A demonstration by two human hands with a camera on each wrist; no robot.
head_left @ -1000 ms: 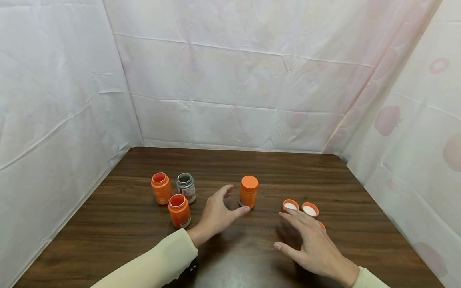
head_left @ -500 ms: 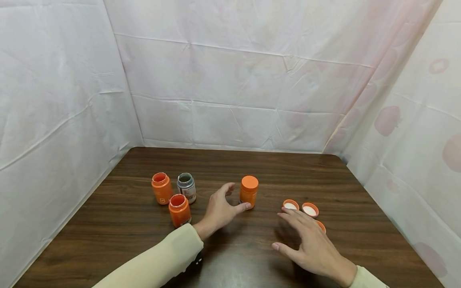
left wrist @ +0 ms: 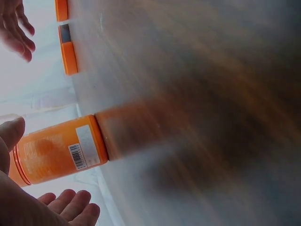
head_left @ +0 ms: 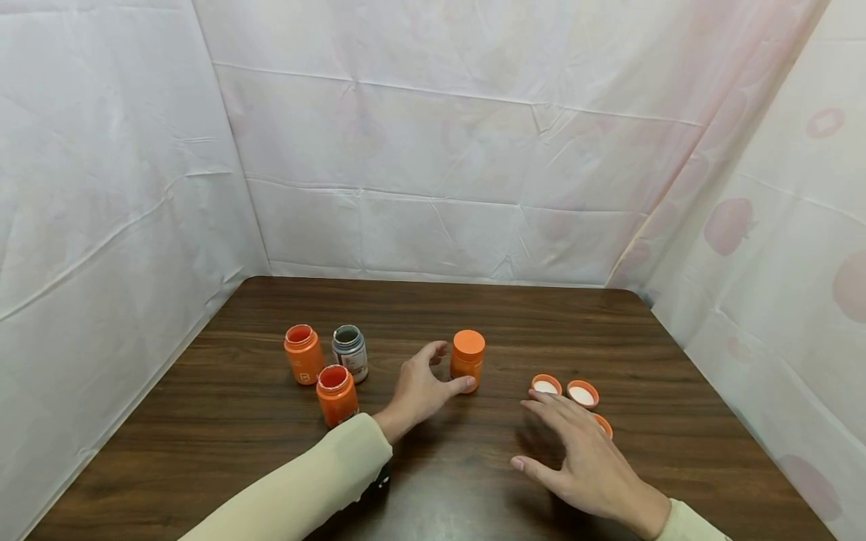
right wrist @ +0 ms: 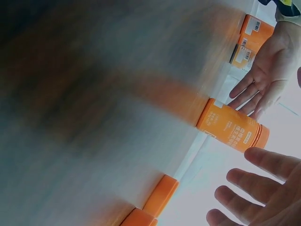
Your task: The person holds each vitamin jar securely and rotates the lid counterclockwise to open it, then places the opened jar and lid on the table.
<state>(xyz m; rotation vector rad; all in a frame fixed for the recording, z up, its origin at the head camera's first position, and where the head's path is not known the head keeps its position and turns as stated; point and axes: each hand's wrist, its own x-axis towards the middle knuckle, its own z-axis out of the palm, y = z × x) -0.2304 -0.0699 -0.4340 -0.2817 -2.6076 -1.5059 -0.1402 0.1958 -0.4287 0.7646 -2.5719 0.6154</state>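
An orange bottle (head_left: 467, 362) with its orange cap on stands upright near the middle of the table. My left hand (head_left: 418, 391) is beside it, the thumb in front and the fingers on the left. In the left wrist view those fingers (left wrist: 77, 205) are spread and apart from the bottle; whether the thumb touches it I cannot tell. My right hand (head_left: 585, 454) hangs with extended fingers over and in front of several loose orange caps with white insides, among them a cap (head_left: 582, 394) and another cap (head_left: 546, 385), partly covered by the fingers. It holds nothing.
Uncapped bottles stand together at the left: an orange bottle (head_left: 304, 357), a grey bottle (head_left: 350, 353) and a nearer orange bottle (head_left: 337, 397), close to the left forearm. White sheeting (head_left: 433, 150) hangs behind the dark wooden table (head_left: 528, 315) and along both sides.
My left hand has moved slightly right, closer round the capped bottle. The right hand has barely moved; bottles and caps stay in place.
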